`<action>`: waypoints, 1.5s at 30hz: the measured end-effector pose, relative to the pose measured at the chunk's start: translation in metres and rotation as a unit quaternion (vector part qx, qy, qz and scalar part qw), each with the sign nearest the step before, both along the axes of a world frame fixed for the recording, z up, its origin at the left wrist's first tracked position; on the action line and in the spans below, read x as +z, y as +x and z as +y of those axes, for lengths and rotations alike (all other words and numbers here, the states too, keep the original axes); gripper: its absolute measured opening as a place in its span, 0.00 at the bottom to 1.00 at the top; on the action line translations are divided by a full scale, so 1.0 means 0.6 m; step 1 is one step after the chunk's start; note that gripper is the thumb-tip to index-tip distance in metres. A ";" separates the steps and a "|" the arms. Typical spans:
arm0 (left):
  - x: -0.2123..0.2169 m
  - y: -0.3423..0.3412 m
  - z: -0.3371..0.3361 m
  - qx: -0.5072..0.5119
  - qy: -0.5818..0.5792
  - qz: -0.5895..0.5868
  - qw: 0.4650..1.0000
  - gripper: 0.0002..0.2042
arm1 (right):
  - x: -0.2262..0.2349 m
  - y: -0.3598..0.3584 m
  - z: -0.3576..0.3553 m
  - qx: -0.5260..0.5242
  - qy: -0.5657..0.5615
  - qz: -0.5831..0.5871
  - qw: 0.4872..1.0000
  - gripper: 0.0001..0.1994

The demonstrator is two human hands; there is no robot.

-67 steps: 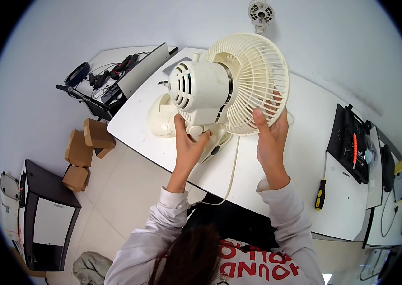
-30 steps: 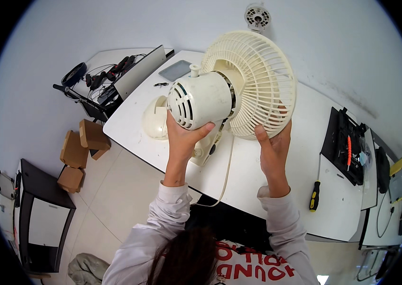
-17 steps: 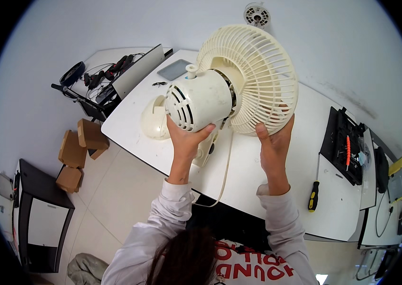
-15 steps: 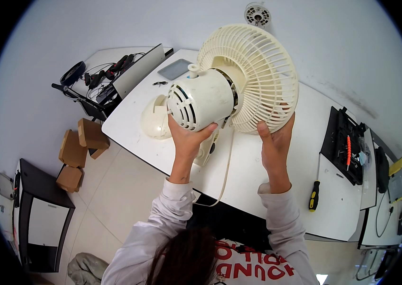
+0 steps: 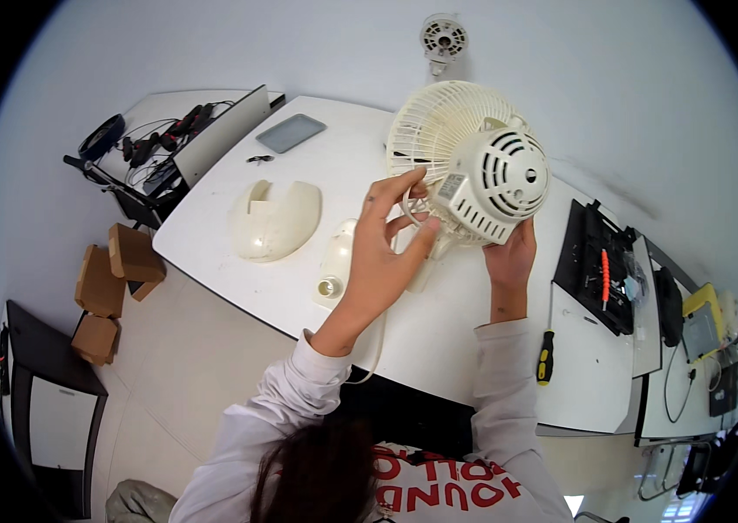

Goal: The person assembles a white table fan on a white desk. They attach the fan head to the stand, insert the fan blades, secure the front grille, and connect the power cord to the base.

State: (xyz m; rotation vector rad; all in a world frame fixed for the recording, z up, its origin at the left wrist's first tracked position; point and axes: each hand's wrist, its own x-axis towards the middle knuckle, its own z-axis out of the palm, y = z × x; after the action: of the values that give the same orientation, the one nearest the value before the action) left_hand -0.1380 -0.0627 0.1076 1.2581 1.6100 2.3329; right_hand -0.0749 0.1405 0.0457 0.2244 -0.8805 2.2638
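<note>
The white table [image 5: 299, 288] carries the loose parts, and the cream fan [image 5: 473, 166] is held above its right half, well clear of the surface, motor housing turned toward the person and grille facing away toward the far wall. On the table to the left lies the detached dome-shaped base cover [image 5: 275, 218], and just right of it the fan's stand piece [image 5: 334, 266], both near the front edge; a grey tray [image 5: 291, 132] sits far left, and a screwdriver [image 5: 545, 357] with a yellow and black handle rests on the neighbouring table to the right. The right hand [image 5: 508, 260] is closed under the lower right of the motor housing and bears its weight. The left hand [image 5: 386, 240] is spread, fingers extended against the neck below the housing, touching but not fully clenched; whether it pinches the cord [image 5: 378, 344] there cannot be told. To handle this step well, in my judgement: keep the supporting hand firm beneath the housing, turn the fan with the other hand at the neck and not by the thin grille ribs, and keep the trailing cord slack so it does not drag the loose parts off the near edge.
</note>
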 end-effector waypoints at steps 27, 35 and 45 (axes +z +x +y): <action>-0.002 0.059 0.022 -0.058 0.015 -0.073 0.995 0.21 | 0.021 0.063 -0.064 -0.013 -0.056 -0.038 0.998 0.30; -0.032 0.081 0.027 -0.012 0.109 -0.160 0.981 0.17 | 0.027 0.091 -0.055 -0.128 0.079 -0.220 0.964 0.31; -0.048 0.115 0.040 0.021 0.075 -0.100 0.992 0.15 | 0.021 0.139 -0.124 -0.272 0.106 -0.134 0.947 0.37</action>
State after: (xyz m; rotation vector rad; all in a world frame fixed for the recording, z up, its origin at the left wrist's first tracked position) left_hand -0.0691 -0.0386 0.0786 0.9835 1.4374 2.5530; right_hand 0.0083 0.0661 0.0585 -0.2194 -1.1646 1.7046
